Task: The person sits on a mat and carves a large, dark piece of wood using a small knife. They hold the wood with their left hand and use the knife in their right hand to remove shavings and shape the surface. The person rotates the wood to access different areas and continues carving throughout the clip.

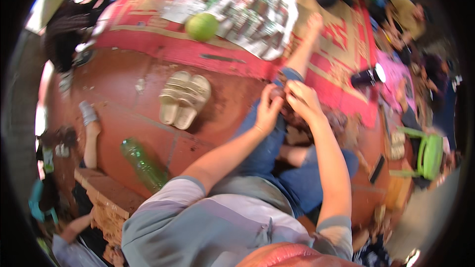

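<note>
In front of my bent knee both hands meet. My left hand (pixel 269 109) has its fingers curled around a small, dark brown rounded lump (pixel 278 93), perhaps clay; blur hides its exact kind. Close by on the right, my right hand (pixel 304 101) is closed, fingertips bent toward the lump; whether it grips the lump or a separate piece I cannot make out. Just below and right of the hands, several dark brown chunks (pixel 336 121) lie on the floor beside my leg.
A red and tan cardboard mat (pixel 227 62) lies ahead, bearing a printed sheet (pixel 262 20) and a green round fruit (pixel 202 26). Beige sandals (pixel 185 100) and a green plastic bottle (pixel 143 163) are at left. Rightward stand a dark cup (pixel 367 76) and a green stool (pixel 429 155). Other people sit around.
</note>
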### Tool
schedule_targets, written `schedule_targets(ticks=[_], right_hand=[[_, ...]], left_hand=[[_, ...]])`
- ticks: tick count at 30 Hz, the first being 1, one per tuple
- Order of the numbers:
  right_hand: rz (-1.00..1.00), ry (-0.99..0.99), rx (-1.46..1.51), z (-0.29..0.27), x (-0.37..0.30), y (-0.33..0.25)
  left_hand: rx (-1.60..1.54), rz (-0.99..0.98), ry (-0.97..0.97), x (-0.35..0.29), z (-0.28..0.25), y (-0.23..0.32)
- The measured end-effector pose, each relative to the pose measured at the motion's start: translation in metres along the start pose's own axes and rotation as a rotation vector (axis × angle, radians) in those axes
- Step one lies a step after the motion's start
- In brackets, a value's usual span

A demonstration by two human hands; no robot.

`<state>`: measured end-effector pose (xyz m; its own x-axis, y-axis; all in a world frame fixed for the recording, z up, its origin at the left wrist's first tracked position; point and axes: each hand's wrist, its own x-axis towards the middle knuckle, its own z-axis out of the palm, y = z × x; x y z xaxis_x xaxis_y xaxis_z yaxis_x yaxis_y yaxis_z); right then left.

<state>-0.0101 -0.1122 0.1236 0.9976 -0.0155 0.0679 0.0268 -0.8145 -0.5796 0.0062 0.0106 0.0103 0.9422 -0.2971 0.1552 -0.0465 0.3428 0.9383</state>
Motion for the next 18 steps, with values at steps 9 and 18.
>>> schedule_targets(ticks=[9,18], right_hand=[[0.048,0.116,0.065,-0.003,-0.009,-0.016],[-0.015,0.187,0.058,0.002,-0.013,-0.007]], left_hand=[[-0.030,-0.147,-0.041,-0.003,-0.004,0.010],[-0.016,-0.131,-0.052,-0.004,0.000,0.010]])
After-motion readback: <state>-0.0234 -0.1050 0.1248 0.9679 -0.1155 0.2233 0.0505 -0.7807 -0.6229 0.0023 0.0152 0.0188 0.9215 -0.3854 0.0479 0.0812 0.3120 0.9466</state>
